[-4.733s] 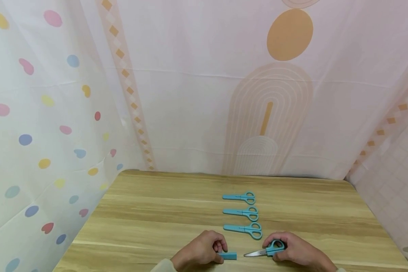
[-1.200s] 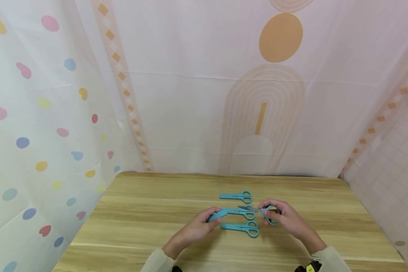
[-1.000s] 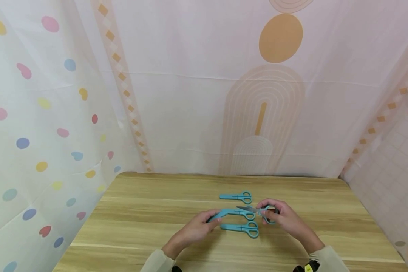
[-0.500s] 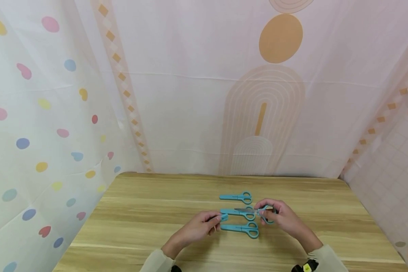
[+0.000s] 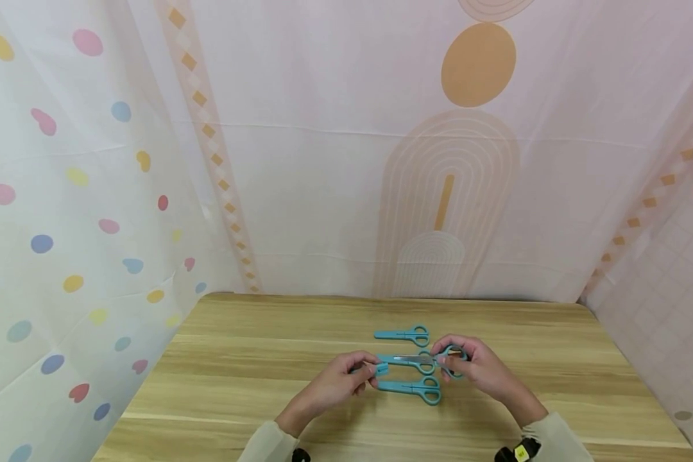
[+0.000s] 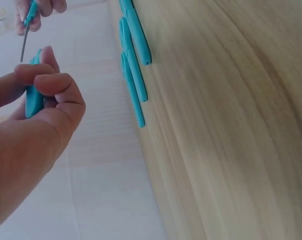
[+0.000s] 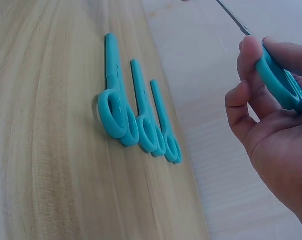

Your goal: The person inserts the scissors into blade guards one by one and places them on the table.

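Observation:
My right hand (image 5: 478,367) pinches a pair of scissors (image 7: 280,82) by its teal handles, bare metal blades pointing left. My left hand (image 5: 339,380) holds a teal blade cover (image 6: 34,100) between thumb and fingers, which hide much of it. In the left wrist view the blade tip comes close to the cover's end; whether they touch I cannot tell. Both hands are raised above the table. Beneath and around them lie three sheathed teal scissors: a far pair (image 5: 401,335), a middle pair (image 5: 405,363) partly hidden behind the held blades, and a near pair (image 5: 409,388).
The wood-grain table (image 5: 237,385) extends to both sides of the hands. A patterned curtain (image 5: 323,212) hangs behind its far edge, and a dotted curtain (image 5: 92,256) hangs at the left.
Both hands have risen from the table's near part with cover and scissors. The cover has turned in my left hand, its end now facing the blades. The scissors have moved left, closer to it.

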The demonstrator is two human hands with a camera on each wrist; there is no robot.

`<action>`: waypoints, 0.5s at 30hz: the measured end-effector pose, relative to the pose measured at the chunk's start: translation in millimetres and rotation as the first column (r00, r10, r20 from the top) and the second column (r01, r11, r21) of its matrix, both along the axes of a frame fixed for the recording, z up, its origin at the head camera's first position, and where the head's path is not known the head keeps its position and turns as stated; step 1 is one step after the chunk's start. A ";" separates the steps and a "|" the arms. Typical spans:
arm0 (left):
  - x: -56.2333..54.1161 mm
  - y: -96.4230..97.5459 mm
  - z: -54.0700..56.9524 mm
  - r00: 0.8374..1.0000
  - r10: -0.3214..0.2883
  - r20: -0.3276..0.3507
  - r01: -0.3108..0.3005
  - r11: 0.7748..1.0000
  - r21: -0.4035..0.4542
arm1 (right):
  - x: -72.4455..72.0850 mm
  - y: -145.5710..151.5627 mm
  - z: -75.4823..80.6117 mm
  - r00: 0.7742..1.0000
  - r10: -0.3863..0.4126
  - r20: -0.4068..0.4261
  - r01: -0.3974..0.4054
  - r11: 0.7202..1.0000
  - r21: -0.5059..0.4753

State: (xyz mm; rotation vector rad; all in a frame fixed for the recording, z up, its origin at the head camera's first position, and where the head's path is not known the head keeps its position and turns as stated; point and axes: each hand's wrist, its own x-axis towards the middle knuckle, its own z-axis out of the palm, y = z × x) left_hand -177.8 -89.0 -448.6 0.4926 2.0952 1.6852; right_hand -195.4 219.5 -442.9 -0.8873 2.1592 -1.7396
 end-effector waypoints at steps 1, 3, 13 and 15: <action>-0.5 0.0 0.0 1.000 0.002 0.000 -0.002 1.000 -0.002 | -0.1 -0.6 0.6 1.000 -0.005 -0.006 0.005 1.000 0.003; -1.4 0.0 0.2 1.000 0.007 -0.006 -0.008 1.000 -0.007 | -0.7 -1.8 1.5 1.000 -0.009 -0.014 0.009 1.000 0.002; -3.2 0.8 4.1 0.998 0.021 -0.054 -0.021 1.000 -0.006 | -2.1 -6.3 4.9 0.999 -0.034 0.024 0.036 0.998 -0.058; -3.3 0.8 4.7 0.998 0.017 -0.056 -0.018 1.000 -0.007 | -2.1 -6.7 4.9 0.999 -0.042 0.023 0.044 0.997 -0.064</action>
